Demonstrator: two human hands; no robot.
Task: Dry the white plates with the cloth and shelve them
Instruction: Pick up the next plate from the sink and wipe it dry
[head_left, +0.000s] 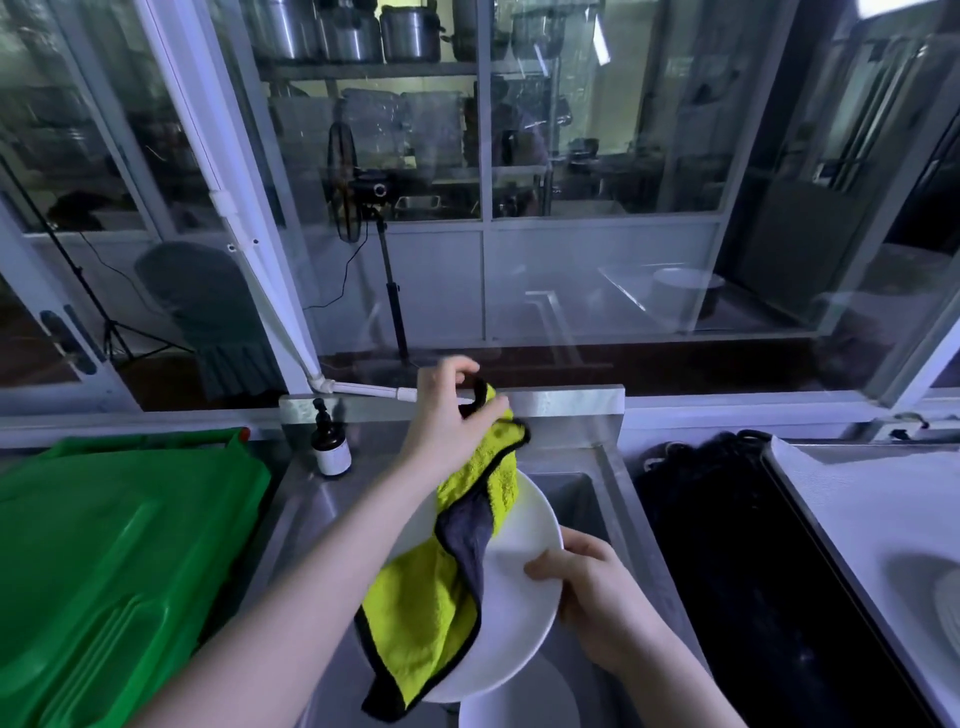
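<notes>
Left hand (447, 415) pinches the cloth (415, 613) by its top edge, and it drapes down the plate (519, 597). Right hand (592, 597) grips the plate rim, tilted over the sink (576, 499). Drying looks early and shelving isn't done yet; second plate (519, 701) waits below.

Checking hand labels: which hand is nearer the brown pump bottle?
Left. The left hand, pinching the cloth, is just right of the pump bottle; the right hand holds the plate farther right, lower.

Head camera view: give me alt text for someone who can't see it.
A left hand holds a yellow-green cloth by its top edge, draped over a tilted white plate that the right hand holds by the rim above a steel sink. A green plastic bin sits at left.
</notes>
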